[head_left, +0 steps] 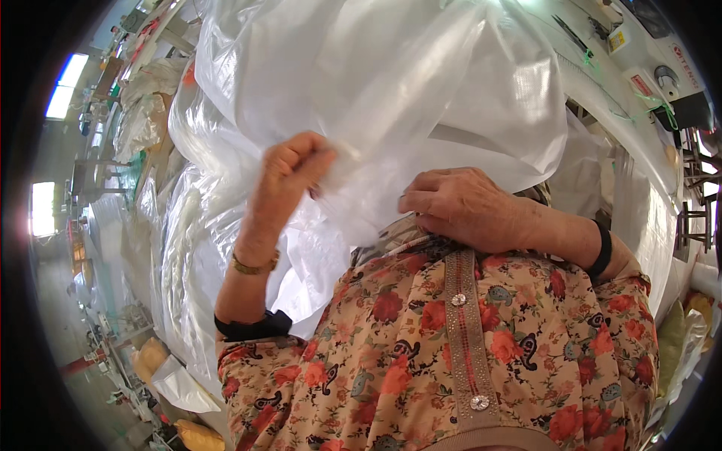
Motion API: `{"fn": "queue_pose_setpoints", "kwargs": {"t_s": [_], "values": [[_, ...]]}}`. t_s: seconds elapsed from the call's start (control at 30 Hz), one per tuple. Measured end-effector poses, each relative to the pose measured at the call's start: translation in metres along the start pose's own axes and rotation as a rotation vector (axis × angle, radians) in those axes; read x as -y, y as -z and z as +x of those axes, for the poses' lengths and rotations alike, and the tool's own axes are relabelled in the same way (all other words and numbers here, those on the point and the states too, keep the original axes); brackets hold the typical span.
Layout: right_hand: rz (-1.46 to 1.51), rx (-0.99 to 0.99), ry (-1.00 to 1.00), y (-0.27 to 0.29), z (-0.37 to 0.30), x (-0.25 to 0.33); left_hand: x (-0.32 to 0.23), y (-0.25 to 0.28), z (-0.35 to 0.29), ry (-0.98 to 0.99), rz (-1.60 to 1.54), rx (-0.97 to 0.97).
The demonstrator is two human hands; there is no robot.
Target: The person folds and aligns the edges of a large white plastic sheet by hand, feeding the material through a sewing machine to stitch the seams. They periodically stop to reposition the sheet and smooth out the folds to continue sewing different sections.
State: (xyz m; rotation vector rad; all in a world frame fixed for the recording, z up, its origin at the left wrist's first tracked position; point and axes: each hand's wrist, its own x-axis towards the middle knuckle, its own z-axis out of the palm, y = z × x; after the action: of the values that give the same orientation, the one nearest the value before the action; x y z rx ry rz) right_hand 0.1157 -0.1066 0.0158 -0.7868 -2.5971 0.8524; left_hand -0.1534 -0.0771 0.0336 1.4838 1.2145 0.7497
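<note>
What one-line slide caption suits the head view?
Left hand pinches a fold of translucent white woven plastic sheeting while the right hand grips its edge against a floral blouse.

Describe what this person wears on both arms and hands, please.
Both hands are bare. The left hand has a gold bracelet at the wrist and a black band near the elbow. The right hand has a black band on its forearm. Floral short sleeves cover both upper arms.
</note>
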Motion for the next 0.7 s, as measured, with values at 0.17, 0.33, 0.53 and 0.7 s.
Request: {"fn": "queue_pose_setpoints", "kwargs": {"t_s": [0.17, 0.33, 0.53, 0.7], "values": [[-0.136, 0.052, -0.069, 0.000, -0.011, -0.022, -0.002, 0.055, 0.031, -0.172, 0.192, -0.101], [-0.207, 0.223, -0.159, -0.008, 0.004, -0.037, -0.029, 0.087, 0.054, -0.282, 0.377, -0.095], [-0.481, 0.293, -0.083, -0.024, 0.003, -0.064, -0.026, 0.090, 0.061, -0.299, 0.430, -0.094], [-0.666, 0.153, 0.043, -0.028, 0.009, -0.068, -0.027, 0.083, 0.059, -0.307, 0.430, -0.092]]}}
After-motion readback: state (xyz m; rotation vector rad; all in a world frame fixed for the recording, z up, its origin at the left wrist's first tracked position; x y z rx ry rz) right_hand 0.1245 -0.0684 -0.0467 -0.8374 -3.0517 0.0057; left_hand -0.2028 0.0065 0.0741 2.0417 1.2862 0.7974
